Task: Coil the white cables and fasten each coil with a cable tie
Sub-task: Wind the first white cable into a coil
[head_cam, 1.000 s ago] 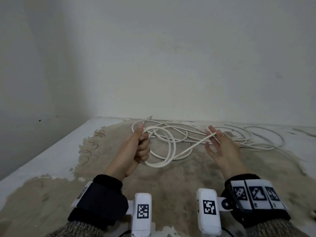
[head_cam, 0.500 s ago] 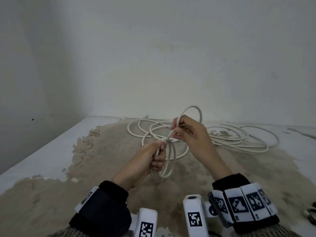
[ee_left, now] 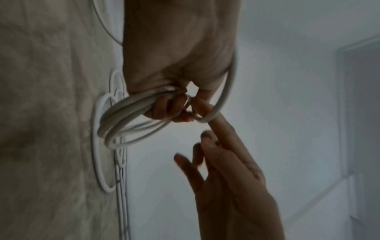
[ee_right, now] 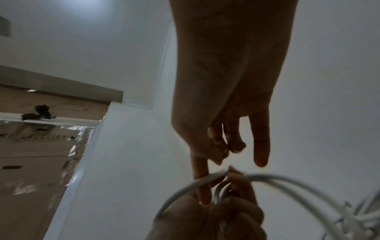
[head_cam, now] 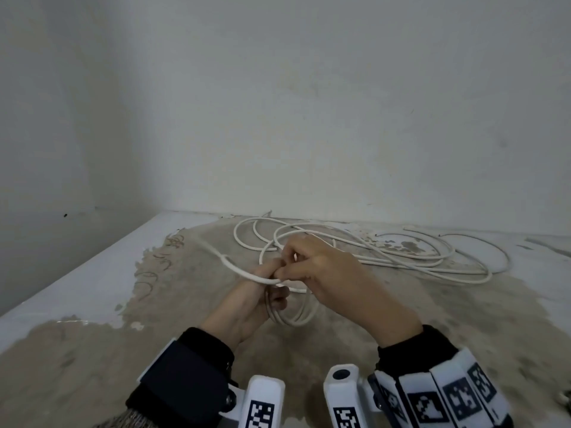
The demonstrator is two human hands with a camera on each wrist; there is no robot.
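Observation:
My left hand grips a small coil of white cable; several loops hang below its curled fingers. My right hand meets it from the right with its fingers curled. It holds a further strand that arcs out left over the left hand. In the left wrist view one right-hand digit presses that strand against the left fingers. The right wrist view shows the strand crossing my right thumb. The cable's remaining length lies in loose loops at the back of the table.
The white table has a worn brown patch in the middle, and its left edge drops off. Grey walls close off the back and the left. A small object shows at the right edge, too cut off to identify.
My right hand swung left from the loose cable, raised a loop above the left hand, and has now come down against the left fingers. The strand now arcs over the left hand.

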